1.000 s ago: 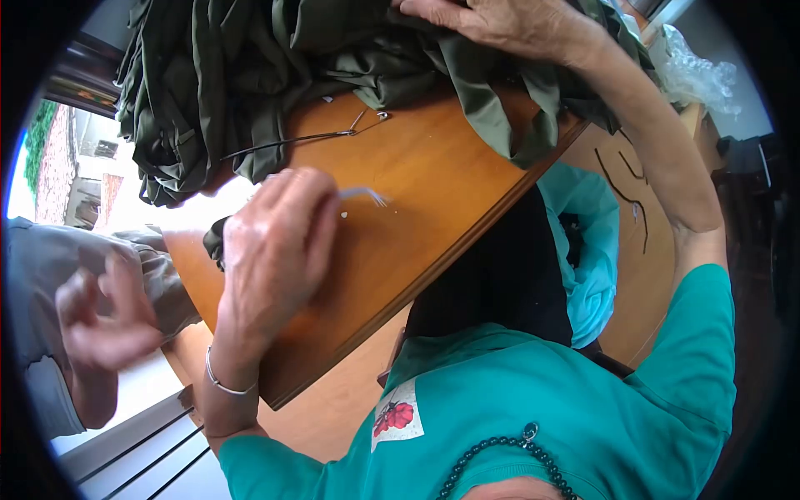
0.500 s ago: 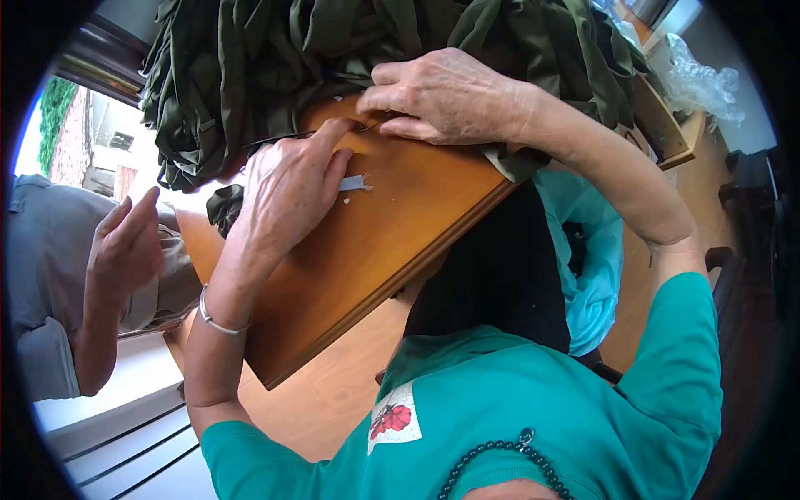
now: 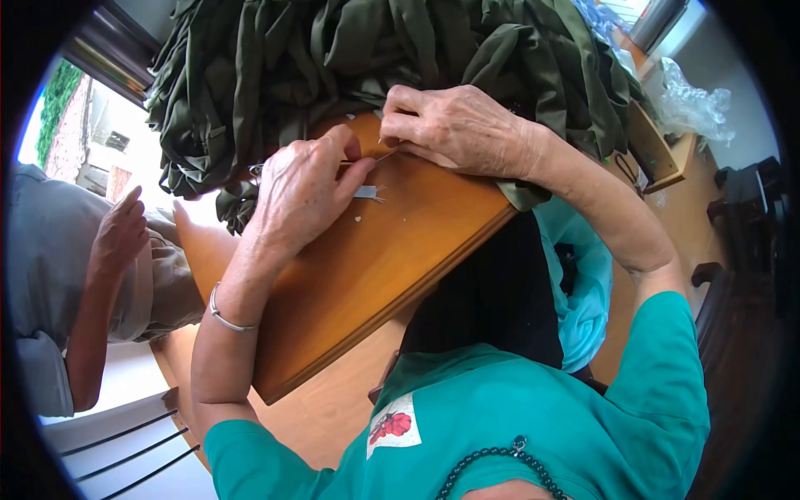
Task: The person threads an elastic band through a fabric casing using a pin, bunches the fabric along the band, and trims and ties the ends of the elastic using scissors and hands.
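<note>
On the left, my left hand (image 3: 304, 187), with a bracelet at its wrist, pinches a thin strand (image 3: 386, 156) above the wooden table (image 3: 350, 275). The strand runs between the two hands; its exact ends are hidden by the fingers. My right hand (image 3: 467, 133) is closed with bent fingers at the strand's other end, beside the edge of the dark green fabric (image 3: 375, 42). A small white frayed strip (image 3: 367, 192) lies on the table just beyond my left fingertips.
Another person's hand (image 3: 121, 233) is at the left, in front of grey clothing. A light blue bag (image 3: 583, 312) hangs below the table's right edge. Clear plastic wrap (image 3: 687, 104) lies at the upper right, by an open wooden drawer (image 3: 667, 158).
Both hands came together over the table within the last second, and my right hand moved down from the fabric. A dark cord and small metal piece lying loose earlier are now largely covered by the hands.
</note>
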`<act>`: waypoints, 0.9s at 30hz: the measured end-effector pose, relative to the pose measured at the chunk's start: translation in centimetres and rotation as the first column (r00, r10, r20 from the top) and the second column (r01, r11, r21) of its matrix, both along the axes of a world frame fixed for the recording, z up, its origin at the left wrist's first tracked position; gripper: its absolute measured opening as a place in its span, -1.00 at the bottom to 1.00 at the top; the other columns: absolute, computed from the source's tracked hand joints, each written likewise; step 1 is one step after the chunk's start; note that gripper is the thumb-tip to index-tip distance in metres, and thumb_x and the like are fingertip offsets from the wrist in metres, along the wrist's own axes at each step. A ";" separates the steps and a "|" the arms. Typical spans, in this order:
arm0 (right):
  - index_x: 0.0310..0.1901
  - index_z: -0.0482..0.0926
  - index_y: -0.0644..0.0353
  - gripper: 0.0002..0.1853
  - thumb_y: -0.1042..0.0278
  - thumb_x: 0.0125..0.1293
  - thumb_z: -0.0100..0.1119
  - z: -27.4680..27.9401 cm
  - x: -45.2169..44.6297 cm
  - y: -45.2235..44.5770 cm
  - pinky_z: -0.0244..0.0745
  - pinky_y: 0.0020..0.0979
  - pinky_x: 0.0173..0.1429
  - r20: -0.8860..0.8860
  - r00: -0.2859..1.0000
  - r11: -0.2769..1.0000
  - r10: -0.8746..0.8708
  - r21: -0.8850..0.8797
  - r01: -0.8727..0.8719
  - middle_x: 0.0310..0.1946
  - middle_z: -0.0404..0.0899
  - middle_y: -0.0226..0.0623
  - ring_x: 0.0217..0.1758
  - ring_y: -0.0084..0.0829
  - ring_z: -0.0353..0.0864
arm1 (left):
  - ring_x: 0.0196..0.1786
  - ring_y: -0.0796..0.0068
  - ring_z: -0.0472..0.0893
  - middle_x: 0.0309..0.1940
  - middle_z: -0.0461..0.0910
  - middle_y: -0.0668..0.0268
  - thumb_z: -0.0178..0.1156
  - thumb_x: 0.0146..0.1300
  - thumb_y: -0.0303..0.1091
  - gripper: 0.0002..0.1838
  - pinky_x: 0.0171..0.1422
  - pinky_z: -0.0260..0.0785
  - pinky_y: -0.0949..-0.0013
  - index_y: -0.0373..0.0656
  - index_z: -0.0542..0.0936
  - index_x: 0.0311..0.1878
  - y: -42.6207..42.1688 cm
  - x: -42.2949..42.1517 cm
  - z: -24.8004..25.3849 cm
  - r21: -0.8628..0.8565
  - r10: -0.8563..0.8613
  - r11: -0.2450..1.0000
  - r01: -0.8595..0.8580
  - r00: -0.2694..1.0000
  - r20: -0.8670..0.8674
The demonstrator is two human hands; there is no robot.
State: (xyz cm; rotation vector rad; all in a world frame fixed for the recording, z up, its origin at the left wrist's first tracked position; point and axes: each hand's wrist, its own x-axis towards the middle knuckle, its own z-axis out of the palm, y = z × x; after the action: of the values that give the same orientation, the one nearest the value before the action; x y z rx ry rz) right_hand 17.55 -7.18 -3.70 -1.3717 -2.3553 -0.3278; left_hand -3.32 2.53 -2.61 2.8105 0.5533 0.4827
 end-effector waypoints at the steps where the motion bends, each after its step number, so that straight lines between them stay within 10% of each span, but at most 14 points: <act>1: -0.25 0.51 0.20 -0.87 0.33 0.33 0.15 0.0 -0.1 0.0 0.64 -0.28 -0.24 -0.005 1.000 1.000 -0.005 -0.016 0.005 -0.23 0.51 -0.23 -0.28 -0.25 0.68 | -0.62 0.23 0.51 -0.73 0.46 0.21 0.27 0.26 -0.30 -0.81 -0.45 0.32 0.26 -0.21 0.51 -0.30 -0.1 0.0 0.0 0.000 -0.001 1.000 0.001 1.000 -0.002; 6: -0.21 0.49 0.25 -0.91 0.45 0.32 0.14 0.0 -0.9 0.0 0.60 -0.23 -0.19 -0.263 0.963 0.998 0.059 -0.010 -0.064 -0.33 0.55 -0.14 -0.28 -0.15 0.65 | -0.47 0.11 0.63 -0.55 0.63 0.10 0.27 0.25 -0.29 -0.80 -0.33 0.46 0.20 -0.26 0.57 -0.27 -0.7 -0.1 0.6 -0.115 0.070 0.992 -0.060 0.994 0.089; 11: -0.12 0.51 0.26 -0.86 0.56 0.30 0.17 3.4 -2.6 -0.8 0.61 -0.39 -0.14 -0.540 0.841 1.000 -0.005 -0.006 0.002 -0.35 0.60 -0.19 -0.25 -0.35 0.68 | -0.54 0.50 0.53 -0.60 0.57 0.27 0.21 0.34 -0.33 -0.81 -0.38 0.39 0.36 -0.28 0.65 -0.18 -0.2 -0.7 1.4 -0.381 0.118 0.924 -0.008 0.956 0.267; 15: 0.08 0.53 0.28 -0.73 0.41 0.40 0.21 4.7 -3.2 -0.5 0.59 -0.52 0.00 -0.908 0.418 0.976 0.023 -0.070 -0.207 -0.22 0.65 -0.37 -0.18 -0.62 0.64 | -0.53 0.77 0.43 -0.57 0.54 0.45 0.17 0.42 -0.26 -0.76 -0.46 0.26 0.58 -0.26 0.67 -0.20 -0.9 -2.0 3.3 -0.654 0.162 0.735 0.177 0.891 0.424; 27: 0.02 0.61 0.28 -0.73 0.32 0.39 0.26 4.5 -5.1 2.5 0.56 -0.63 -0.10 -0.974 0.170 0.879 0.152 0.055 -0.473 -0.30 0.65 -0.41 -0.28 -0.69 0.60 | -0.57 0.87 0.33 -0.57 0.49 0.56 0.15 0.46 -0.18 -0.72 -0.51 0.14 0.68 -0.20 0.68 -0.20 -0.3 -2.9 3.5 -0.728 0.196 0.560 0.395 0.791 0.579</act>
State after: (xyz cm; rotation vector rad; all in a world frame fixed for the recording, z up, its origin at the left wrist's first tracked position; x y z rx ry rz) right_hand 12.44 -4.70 0.85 -0.6708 -1.4491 0.8324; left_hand -6.19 2.21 0.91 1.6038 0.3162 0.7971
